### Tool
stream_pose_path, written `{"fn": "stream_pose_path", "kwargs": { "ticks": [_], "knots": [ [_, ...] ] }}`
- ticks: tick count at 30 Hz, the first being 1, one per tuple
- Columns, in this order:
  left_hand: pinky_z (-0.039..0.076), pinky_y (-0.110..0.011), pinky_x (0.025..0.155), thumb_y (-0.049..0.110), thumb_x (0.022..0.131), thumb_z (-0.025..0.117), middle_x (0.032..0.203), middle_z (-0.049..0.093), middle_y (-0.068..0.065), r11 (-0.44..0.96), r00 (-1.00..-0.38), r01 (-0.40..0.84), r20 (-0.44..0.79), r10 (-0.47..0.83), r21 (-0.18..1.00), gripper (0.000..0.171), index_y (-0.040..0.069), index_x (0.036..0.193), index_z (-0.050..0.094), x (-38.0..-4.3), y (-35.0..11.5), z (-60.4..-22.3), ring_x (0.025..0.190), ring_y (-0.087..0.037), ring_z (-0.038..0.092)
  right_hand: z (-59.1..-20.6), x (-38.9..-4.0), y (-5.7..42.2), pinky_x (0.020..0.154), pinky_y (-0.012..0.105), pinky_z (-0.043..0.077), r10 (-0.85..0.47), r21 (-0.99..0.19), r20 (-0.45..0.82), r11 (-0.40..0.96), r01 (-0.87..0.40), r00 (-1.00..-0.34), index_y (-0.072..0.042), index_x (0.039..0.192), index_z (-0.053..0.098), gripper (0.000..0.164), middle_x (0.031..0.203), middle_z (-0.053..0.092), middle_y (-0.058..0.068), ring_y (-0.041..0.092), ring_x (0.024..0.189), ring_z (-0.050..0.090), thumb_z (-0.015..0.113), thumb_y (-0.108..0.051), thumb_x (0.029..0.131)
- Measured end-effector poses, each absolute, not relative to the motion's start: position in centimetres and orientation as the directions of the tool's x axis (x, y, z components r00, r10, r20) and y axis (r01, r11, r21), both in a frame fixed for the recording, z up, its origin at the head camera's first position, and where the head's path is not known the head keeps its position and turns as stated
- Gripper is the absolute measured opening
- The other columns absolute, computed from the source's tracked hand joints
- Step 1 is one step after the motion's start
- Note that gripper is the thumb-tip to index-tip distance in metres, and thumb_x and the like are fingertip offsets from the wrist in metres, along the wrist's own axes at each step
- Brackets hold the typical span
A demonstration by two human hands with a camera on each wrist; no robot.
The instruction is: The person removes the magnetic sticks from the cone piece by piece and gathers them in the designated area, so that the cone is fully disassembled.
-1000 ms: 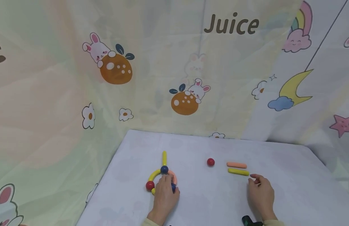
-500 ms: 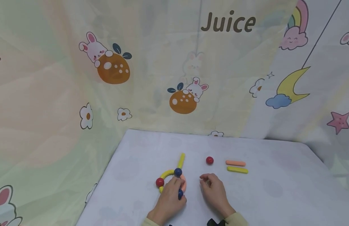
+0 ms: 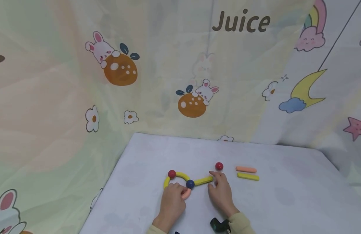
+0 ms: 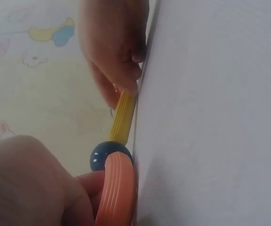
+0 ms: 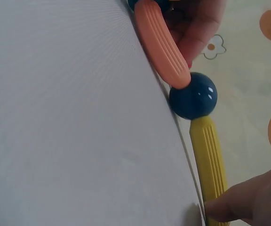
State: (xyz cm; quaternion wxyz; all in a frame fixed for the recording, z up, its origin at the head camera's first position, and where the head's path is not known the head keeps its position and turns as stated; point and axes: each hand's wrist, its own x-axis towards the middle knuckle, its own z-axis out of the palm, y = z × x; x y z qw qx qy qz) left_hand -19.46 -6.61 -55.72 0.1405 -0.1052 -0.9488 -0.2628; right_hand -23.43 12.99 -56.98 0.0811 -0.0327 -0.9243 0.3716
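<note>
A ring of curved toy building sticks and balls lies on the table, with a red ball (image 3: 172, 174), a curved yellow stick (image 3: 182, 175) and a blue ball (image 3: 190, 184) showing. My left hand (image 3: 173, 200) grips its near side by the curved salmon stick (image 5: 161, 47) and hides part of the ring. A second blue ball shows at that stick's other end in the right wrist view. From the first blue ball a straight yellow stick (image 3: 202, 181) points right. My right hand (image 3: 221, 193) pinches its free end between thumb and fingers.
Beyond my right hand lies a loose red ball (image 3: 219, 166). A straight salmon stick (image 3: 246, 169) and another straight yellow stick (image 3: 248, 176) lie side by side farther right. A printed cloth (image 3: 157, 81) hangs behind the white table (image 3: 274, 201).
The left hand has turned the ring clockwise, so the straight yellow stick swings from pointing away to pointing right. My right hand has come left from beside the loose sticks and taken its end.
</note>
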Motion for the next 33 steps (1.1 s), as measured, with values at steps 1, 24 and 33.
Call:
{"fn": "stream_pose_path", "kwargs": {
  "ticks": [1,24,33],
  "knots": [
    [0.042,-0.028,0.068,-0.009,0.063,0.070,0.075,0.061,0.009,0.839,-0.941,0.260,0.321,0.110,0.477,0.033,0.013,0.086,0.076,-19.5,-6.6,-55.7,0.070,-0.011,0.047,-57.0,-23.3,13.1,0.068,0.029,0.042,0.109,-0.690,0.131,0.724,-0.012,-0.985,-0.013,0.124,0.064,0.043,0.117,0.055,0.004,0.016,0.083,0.048,0.067,-0.004,0.083],
    [0.052,-0.029,0.073,-0.002,0.074,0.068,0.095,0.064,0.004,0.804,-0.895,0.296,0.444,0.045,0.516,0.030,0.013,0.099,0.068,-19.6,-6.7,-56.0,0.085,-0.013,0.060,-56.4,-20.7,14.0,0.067,0.024,0.044,-0.022,-0.678,0.041,0.734,-0.044,-0.999,-0.022,0.099,0.072,0.024,0.090,0.059,-0.011,0.009,0.077,0.049,0.081,-0.012,0.079],
    [0.053,-0.031,0.082,0.013,0.080,0.080,0.112,0.052,0.002,0.776,-0.948,0.283,0.288,0.136,0.564,0.036,0.015,0.114,0.069,-19.6,-6.0,-56.5,0.097,-0.011,0.059,-56.6,-19.4,13.7,0.070,0.023,0.048,0.029,-0.733,0.074,0.680,-0.035,-0.997,-0.023,0.102,0.068,0.027,0.089,0.062,-0.013,0.006,0.080,0.053,0.081,-0.018,0.079]
  ]
}}
